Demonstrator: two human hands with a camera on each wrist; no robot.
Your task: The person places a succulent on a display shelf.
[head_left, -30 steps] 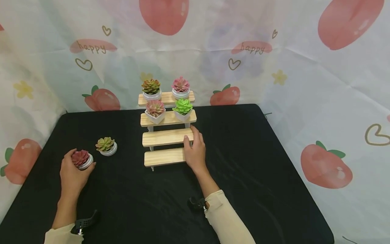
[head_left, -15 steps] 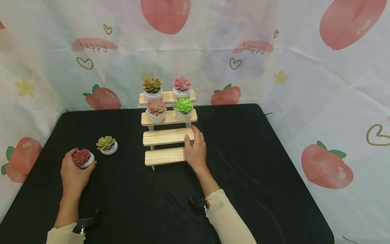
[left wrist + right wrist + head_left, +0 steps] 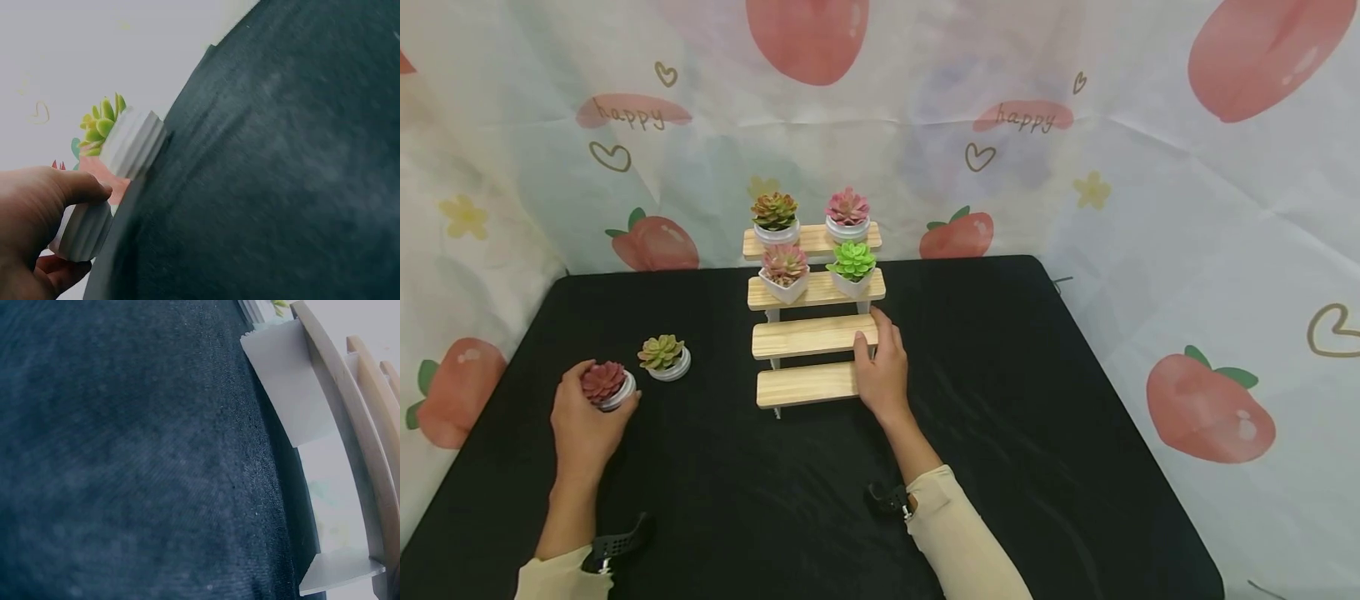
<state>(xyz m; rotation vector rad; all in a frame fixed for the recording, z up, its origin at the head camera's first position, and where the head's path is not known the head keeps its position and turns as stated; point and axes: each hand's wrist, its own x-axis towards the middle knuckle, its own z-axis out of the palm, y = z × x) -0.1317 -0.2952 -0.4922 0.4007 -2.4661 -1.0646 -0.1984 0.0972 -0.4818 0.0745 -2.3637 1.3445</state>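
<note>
In the head view my left hand (image 3: 585, 427) curls round the white ribbed pot of a dark red succulent (image 3: 603, 382) at the table's left side. The left wrist view shows thumb and fingers gripping that pot (image 3: 85, 229) from either side. Just beyond it stands a yellow-green succulent (image 3: 661, 353) in a white round pot. My right hand (image 3: 882, 372) holds the right end of a four-step wooden shelf stand (image 3: 808, 337), thumb over the lower steps. The right wrist view shows the stand's white support (image 3: 294, 381) and wooden edges, but not the hand.
On the stand's top step sit a red-green succulent (image 3: 775, 217) and a pink one (image 3: 847, 210). A pale pink succulent (image 3: 784, 268) and a bright green one (image 3: 852, 265) occupy the step below. Black cloth covers the table (image 3: 1000, 417); a peach-print curtain (image 3: 880, 125) surrounds it.
My left hand has shifted very slightly up and right in the head view with the dark red succulent in its grip. The right hand keeps its place on the stand.
</note>
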